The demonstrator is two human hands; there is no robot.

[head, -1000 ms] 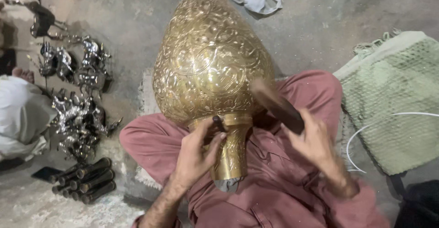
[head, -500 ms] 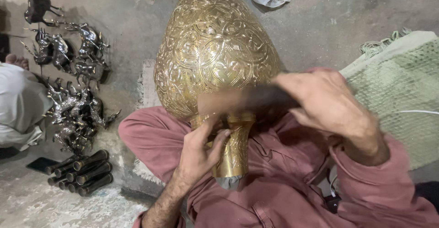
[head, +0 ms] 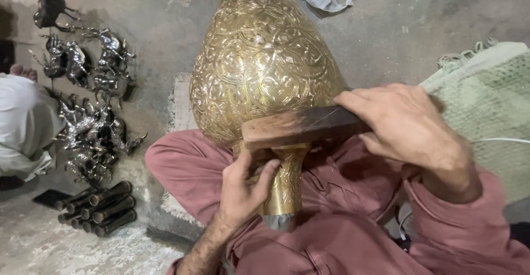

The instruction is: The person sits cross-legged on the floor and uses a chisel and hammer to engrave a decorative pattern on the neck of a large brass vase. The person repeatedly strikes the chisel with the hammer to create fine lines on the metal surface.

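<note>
Engraved golden brass teardrop-shaped vessel on lap, over grey concrete floor.
Right hand fingers clasp a dark wooden mallet; left hand fingers pinch the vessel's neck.

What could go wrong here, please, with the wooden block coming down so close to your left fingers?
1. The block in the right hand sits just above the left hand, so a slip could pinch the fingers.
2. The brass vase only rests on the lap, so it may roll.
</note>
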